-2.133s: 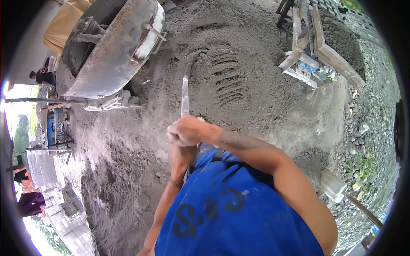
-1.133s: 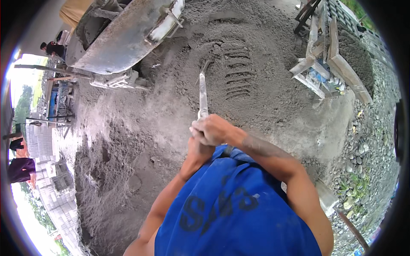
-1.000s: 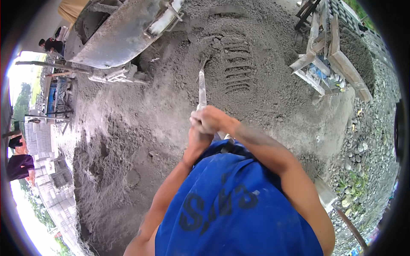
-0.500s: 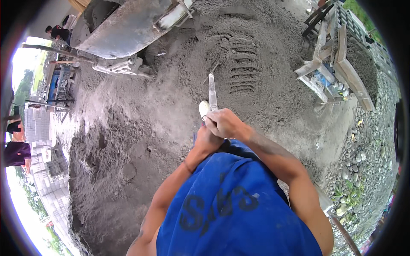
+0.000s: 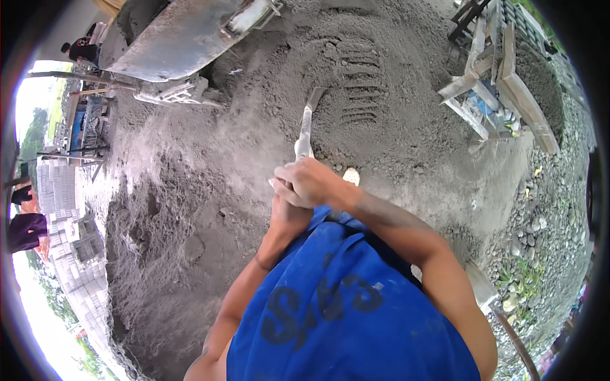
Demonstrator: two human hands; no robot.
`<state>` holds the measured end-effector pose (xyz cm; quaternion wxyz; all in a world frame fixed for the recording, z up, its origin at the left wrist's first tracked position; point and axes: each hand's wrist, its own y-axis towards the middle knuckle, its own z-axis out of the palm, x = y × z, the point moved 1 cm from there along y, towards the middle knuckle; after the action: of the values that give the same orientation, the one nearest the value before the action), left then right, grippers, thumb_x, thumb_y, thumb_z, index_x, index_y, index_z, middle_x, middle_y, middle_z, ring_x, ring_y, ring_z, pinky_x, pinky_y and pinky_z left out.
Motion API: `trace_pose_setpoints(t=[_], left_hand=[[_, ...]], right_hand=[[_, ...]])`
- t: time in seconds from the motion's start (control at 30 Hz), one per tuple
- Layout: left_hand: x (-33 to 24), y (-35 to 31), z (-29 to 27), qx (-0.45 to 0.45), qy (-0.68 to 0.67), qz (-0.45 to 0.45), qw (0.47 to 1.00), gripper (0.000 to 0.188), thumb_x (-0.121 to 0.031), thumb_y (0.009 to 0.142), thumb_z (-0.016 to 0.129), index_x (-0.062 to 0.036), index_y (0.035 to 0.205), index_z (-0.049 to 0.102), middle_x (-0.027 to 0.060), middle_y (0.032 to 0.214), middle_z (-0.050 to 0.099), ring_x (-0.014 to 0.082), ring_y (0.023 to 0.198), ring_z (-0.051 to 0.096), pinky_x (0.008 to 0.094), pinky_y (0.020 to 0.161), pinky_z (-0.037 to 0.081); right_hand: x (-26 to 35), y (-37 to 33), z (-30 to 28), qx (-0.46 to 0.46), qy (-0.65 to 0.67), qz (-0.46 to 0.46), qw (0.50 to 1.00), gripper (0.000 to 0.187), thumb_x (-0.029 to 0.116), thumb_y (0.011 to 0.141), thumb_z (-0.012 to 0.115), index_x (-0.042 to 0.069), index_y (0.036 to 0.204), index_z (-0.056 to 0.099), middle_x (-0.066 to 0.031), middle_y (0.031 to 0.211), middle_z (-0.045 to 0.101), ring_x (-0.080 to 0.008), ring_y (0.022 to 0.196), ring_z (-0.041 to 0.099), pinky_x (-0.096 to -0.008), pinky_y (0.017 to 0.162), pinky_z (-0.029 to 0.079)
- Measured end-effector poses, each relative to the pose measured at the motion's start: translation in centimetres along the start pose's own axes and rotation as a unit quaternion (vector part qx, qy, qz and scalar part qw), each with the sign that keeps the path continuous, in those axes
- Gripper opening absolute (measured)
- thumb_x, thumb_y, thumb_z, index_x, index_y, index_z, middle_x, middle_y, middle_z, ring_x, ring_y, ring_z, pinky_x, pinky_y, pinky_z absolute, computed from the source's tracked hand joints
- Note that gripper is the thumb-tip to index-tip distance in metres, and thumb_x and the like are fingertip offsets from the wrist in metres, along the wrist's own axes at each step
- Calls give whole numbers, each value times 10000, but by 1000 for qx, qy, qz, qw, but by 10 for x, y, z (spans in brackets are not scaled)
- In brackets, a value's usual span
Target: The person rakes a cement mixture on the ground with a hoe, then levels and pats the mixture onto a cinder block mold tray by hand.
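Right now, both hands are closed around a long tool (image 5: 304,133). The right hand (image 5: 307,182) grips on top, and the left hand (image 5: 290,214) is just under it, touching it, with its fingers mostly hidden. The tool has a pale handle that goes out ahead of the hands. Its dark, flat end is at the grey sand (image 5: 254,108), but I cannot tell how deep it goes. Just right of that end, and ahead of the hands, a row of bumpy lines (image 5: 361,89) is pressed into the sand.

A white shoe tip (image 5: 351,176) peeks out close to the right of the hands. A blue shirt (image 5: 356,311) is behind them. Far ahead and to the left of the hands is a big metal drum (image 5: 181,41), tilted. Far ahead and to the right is a wooden stand (image 5: 478,81). Way off to the left are stacked grey blocks (image 5: 56,187). Back and to the right, a shovel (image 5: 481,286) with a brown handle lies by small stones (image 5: 540,222).
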<state>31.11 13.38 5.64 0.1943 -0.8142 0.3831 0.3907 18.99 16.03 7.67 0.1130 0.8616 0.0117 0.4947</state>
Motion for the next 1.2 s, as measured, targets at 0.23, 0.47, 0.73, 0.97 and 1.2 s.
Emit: trace_pose_setpoints(t=[0.23, 0.47, 0.73, 0.97, 1.2], left_hand=[[74, -24, 52, 3, 31, -53, 998, 267, -82, 836, 628, -34, 1097, 596, 204, 1024, 625, 363, 991, 620, 469, 788, 504], [93, -52, 83, 61, 115, -15, 991, 182, -99, 847, 617, -1, 999, 604, 222, 912, 668, 395, 863, 674, 445, 689, 540], [-36, -41, 15, 116, 14, -12, 993, 283, -115, 808, 643, -30, 1074, 595, 208, 978, 660, 428, 926, 643, 477, 742, 534], [0, -48, 48, 161, 28, 15, 986, 138, -59, 746, 596, -49, 880, 624, 211, 799, 663, 426, 780, 642, 504, 645, 520], [-55, -80, 22, 232, 99, 132, 959, 75, -86, 719, 619, -18, 749, 617, 192, 723, 662, 411, 663, 643, 485, 573, 514]], right_hand=[[-44, -13, 34, 87, -18, -19, 996, 262, 252, 862, 562, 11, 806, 649, -227, 712, 648, -434, 709, 636, -512, 669, 499], [-47, -51, 35, 5, 51, 26, 998, 259, 242, 877, 576, 28, 731, 585, -203, 697, 631, -407, 669, 626, -496, 629, 488], [21, -73, -13, -19, 25, 46, 998, 234, 184, 891, 596, 9, 738, 580, -199, 687, 604, -388, 648, 606, -457, 590, 473], [-39, -111, 35, -127, -2, 49, 991, 223, 198, 890, 601, 35, 740, 577, -186, 651, 579, -403, 601, 582, -457, 574, 478], [48, -155, 9, -257, 8, 62, 964, 196, 110, 887, 605, 19, 716, 570, -169, 637, 576, -325, 542, 581, -398, 513, 457]])
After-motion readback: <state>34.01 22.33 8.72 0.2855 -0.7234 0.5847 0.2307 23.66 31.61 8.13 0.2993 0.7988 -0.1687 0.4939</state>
